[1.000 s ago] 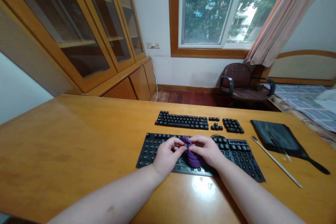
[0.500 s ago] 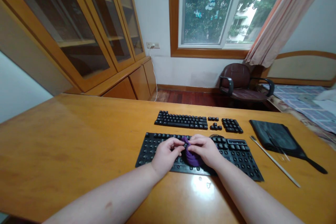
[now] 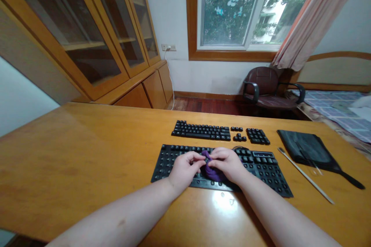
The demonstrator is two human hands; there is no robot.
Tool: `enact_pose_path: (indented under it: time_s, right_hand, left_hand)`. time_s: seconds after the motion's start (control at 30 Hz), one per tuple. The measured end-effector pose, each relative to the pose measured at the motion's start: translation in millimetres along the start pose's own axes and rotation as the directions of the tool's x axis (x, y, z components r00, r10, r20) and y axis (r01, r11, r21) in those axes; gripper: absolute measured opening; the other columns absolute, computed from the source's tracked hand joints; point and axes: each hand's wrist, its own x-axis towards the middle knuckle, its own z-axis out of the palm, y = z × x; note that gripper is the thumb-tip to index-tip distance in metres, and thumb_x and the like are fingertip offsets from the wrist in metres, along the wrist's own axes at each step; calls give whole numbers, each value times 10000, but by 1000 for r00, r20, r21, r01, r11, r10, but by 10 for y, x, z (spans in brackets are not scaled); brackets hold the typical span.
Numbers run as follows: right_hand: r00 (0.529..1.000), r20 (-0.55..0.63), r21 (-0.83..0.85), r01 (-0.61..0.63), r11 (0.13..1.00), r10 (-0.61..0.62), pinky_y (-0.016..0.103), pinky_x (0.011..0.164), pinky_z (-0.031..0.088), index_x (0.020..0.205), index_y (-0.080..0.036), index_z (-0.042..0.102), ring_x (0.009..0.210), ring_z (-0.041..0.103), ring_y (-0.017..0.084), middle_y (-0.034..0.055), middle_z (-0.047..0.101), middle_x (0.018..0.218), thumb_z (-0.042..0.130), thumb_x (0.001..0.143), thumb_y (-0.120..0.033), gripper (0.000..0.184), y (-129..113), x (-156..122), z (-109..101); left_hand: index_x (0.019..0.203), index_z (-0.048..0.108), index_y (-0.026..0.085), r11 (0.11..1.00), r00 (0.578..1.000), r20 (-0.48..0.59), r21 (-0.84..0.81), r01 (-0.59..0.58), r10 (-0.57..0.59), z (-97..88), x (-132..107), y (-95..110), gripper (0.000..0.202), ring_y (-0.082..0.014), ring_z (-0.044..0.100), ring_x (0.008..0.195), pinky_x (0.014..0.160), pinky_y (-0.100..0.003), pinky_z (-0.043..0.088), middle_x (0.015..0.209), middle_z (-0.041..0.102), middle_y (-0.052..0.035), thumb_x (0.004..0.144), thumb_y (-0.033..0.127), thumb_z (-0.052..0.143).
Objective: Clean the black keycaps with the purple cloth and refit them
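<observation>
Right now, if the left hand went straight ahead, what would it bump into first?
The left hand would probably meet the purple cloth first, held by the right hand; whether the left fingertips touch it is unclear.

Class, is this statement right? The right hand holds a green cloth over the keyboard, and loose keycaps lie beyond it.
No, the colour is wrong: the head view shows a purple cloth. The right hand does hold it over the keyboard, and loose keycaps lie beyond.

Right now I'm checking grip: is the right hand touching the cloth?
Touching: in the head view, the right hand pinches the purple cloth near its top.
</observation>
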Motion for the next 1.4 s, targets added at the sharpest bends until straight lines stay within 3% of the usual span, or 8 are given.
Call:
enact_pose_path:
  time_s: [0.33, 0.6, 0.73, 0.93, 1.17, 1.3, 1.4]
  right_hand:
    - [999, 37, -35, -14, 999, 15, 298, 698, 496, 787, -211, 734, 735, 628, 179, 44, 671, 786, 754, 643, -342, 196, -20, 9, -18]
    - [1000, 20, -2, 19, 1000, -19, 271, 590, 473, 630, -201, 719, 610, 596, 156, 32, 632, 653, 710, 694, -362, 173, -30, 6, -19]
    - [1000, -11, -4, 27, 1000, -27, 267, 581, 454, 604, -187, 693, 584, 574, 148, 24, 611, 626, 693, 713, -333, 182, -51, 15, -28]
    - [1000, -3, -36, 4, 999, -4, 262, 625, 452, 677, -181, 683, 650, 583, 151, 23, 631, 686, 680, 723, -314, 141, -47, 19, -29]
    - [999, -30, -68, -16, 998, 14, 288, 715, 468, 779, -182, 704, 745, 611, 172, 48, 662, 780, 618, 782, -300, 145, -62, 17, -29]
    - [1000, 11, -57, 7, 998, -7, 304, 754, 474, 878, -202, 716, 793, 620, 180, 57, 674, 844, 620, 785, -287, 158, -66, 17, -33]
    - [1000, 25, -59, 14, 998, -12, 308, 755, 477, 883, -208, 721, 793, 620, 180, 56, 673, 838, 629, 778, -293, 163, -55, 15, -34]
  left_hand:
    - [749, 657, 172, 999, 999, -6, 18, -37, 38, 1, 0, 19, 96, -101, 564, 492, 498, -214, 464, 626, 646, 3, 705, 251, 624]
    - [746, 657, 164, 999, 1000, -4, 33, -15, 15, -4, -4, 48, 98, -104, 545, 475, 486, -219, 452, 586, 623, 4, 702, 247, 628]
    - [779, 636, 167, 991, 995, -17, 95, -98, 100, -5, -21, 46, 105, -128, 595, 604, 588, -242, 489, 701, 649, -22, 721, 253, 627]
    - [779, 564, 170, 973, 986, -10, 168, -160, 165, 5, -31, 101, 196, -107, 561, 619, 614, -230, 478, 733, 599, 7, 644, 211, 701]
    - [969, 617, 169, 971, 980, -18, 138, -194, 198, -19, -19, 24, 202, -129, 584, 707, 704, -272, 500, 880, 650, -42, 776, 216, 578]
    - [985, 655, 194, 952, 967, 22, 175, -252, 252, -37, -19, 45, 215, -158, 601, 831, 781, -294, 493, 965, 656, -55, 799, 200, 549]
    - [1059, 614, 189, 975, 978, 40, 88, -206, 203, -23, -17, 40, 268, -168, 613, 860, 746, -287, 511, 976, 656, -65, 800, 197, 546]
